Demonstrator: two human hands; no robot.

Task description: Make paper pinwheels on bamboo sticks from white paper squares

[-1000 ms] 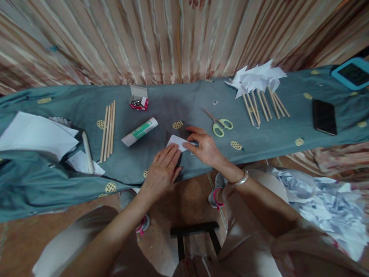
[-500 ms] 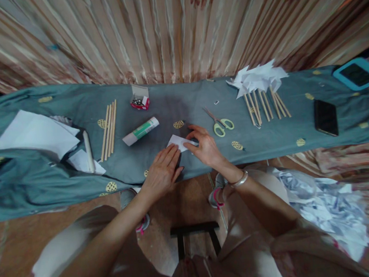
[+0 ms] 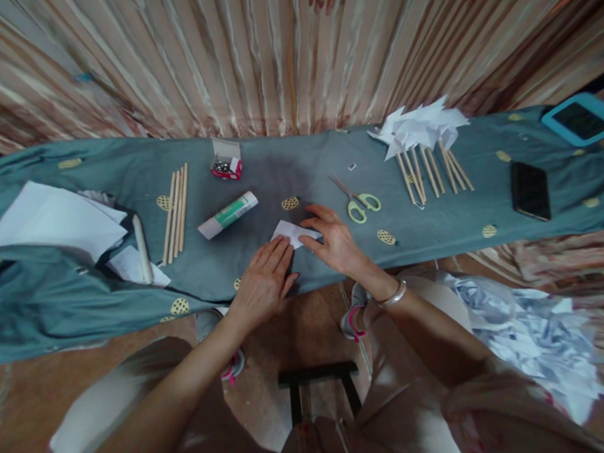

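A small folded piece of white paper (image 3: 288, 232) lies on the cloth-covered table in front of me. My left hand (image 3: 265, 278) rests flat with its fingertips pressing on the paper's lower left side. At the right end of the paper, my right hand (image 3: 333, 241) has its thumb on the sheet and its fingers spread apart just beyond it. Left of the paper is a green and white glue stick (image 3: 228, 214). Scissors with pale green handles (image 3: 357, 200) lie to the right of my right hand.
Thin wooden sticks (image 3: 175, 213), a small box of pins (image 3: 227, 164), and white sheets (image 3: 55, 216) with a white cylinder (image 3: 142, 249) lie leftward. Paper pinwheels on sticks (image 3: 423, 131), a phone (image 3: 530, 190) and a blue-framed tablet (image 3: 583, 119) are rightward. Crumpled paper (image 3: 533, 333) fills a bag below.
Both hands stay almost in place on the folded paper. The whole view has shifted very slightly; nothing else has visibly moved.
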